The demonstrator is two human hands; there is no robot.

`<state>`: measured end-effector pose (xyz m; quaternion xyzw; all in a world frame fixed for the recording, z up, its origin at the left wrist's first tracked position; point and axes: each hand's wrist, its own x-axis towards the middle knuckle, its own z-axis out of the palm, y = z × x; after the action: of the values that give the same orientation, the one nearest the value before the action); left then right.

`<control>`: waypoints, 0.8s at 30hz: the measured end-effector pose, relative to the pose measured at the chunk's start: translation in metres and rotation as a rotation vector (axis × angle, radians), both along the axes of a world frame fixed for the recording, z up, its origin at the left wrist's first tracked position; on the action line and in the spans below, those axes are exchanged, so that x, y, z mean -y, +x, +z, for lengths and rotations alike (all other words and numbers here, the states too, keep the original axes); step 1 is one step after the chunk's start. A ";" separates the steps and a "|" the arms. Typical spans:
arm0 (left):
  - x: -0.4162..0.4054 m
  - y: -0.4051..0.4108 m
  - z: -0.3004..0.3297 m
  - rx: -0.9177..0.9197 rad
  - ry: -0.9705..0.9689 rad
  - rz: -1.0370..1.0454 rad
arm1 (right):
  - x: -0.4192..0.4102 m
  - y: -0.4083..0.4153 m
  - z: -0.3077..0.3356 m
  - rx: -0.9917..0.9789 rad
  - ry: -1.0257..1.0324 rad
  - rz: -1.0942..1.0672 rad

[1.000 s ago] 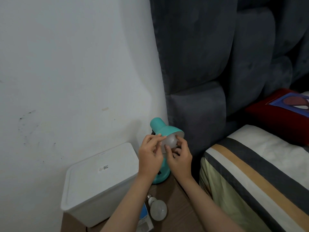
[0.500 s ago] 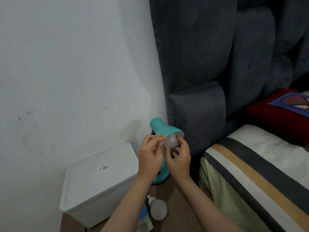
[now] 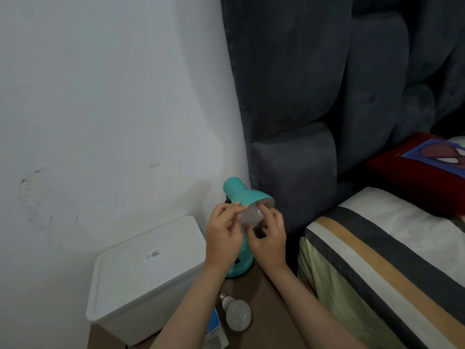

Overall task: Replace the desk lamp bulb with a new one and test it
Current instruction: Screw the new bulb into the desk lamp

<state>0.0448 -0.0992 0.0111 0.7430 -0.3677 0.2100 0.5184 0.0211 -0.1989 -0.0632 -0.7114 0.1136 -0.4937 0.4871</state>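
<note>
A teal desk lamp (image 3: pixel 241 193) stands on a brown bedside table (image 3: pixel 266 321), its shade tilted toward me. A frosted white bulb (image 3: pixel 251 216) sits in the shade's mouth. My left hand (image 3: pixel 222 238) has its fingertips on the bulb's left side and the shade's rim. My right hand (image 3: pixel 269 238) cups the bulb from the right and below, with the thumb under it. A second white bulb (image 3: pixel 236 313) lies loose on the table near my left forearm, beside a blue and white bulb box (image 3: pixel 215 331).
A white lidded plastic bin (image 3: pixel 148 273) stands left of the lamp against the white wall. A dark padded headboard (image 3: pixel 302 96) rises behind the lamp. A bed with striped bedding (image 3: pixel 377 260) and a red pillow (image 3: pixel 422 170) fills the right.
My fingers have shifted slightly around the bulb in the shade; both hands stay at the lamp. Nothing else has moved.
</note>
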 end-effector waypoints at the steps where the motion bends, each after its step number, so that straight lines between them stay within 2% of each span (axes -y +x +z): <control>1: 0.000 0.000 0.000 0.001 0.003 -0.002 | 0.001 0.000 0.001 -0.009 -0.003 0.007; 10: 0.001 -0.003 0.000 -0.024 0.011 0.006 | 0.007 -0.006 0.007 -0.118 0.011 0.024; 14: -0.003 -0.011 0.009 -0.064 0.056 0.017 | 0.003 -0.018 0.012 -0.174 -0.057 0.047; 17: -0.019 -0.029 0.015 -0.092 0.070 0.023 | -0.012 -0.036 0.010 -0.164 -0.011 0.041; 21: -0.062 -0.049 0.002 -0.151 0.019 0.148 | -0.047 -0.055 0.003 -0.188 -0.009 0.064; 24: -0.102 -0.053 -0.018 -0.308 0.070 0.267 | -0.071 -0.054 0.003 -0.219 -0.103 0.120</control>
<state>-0.0084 0.0031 -0.0065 0.8259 -0.1895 0.1476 0.5100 -0.0325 -0.1276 -0.0604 -0.7906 0.0981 -0.3882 0.4632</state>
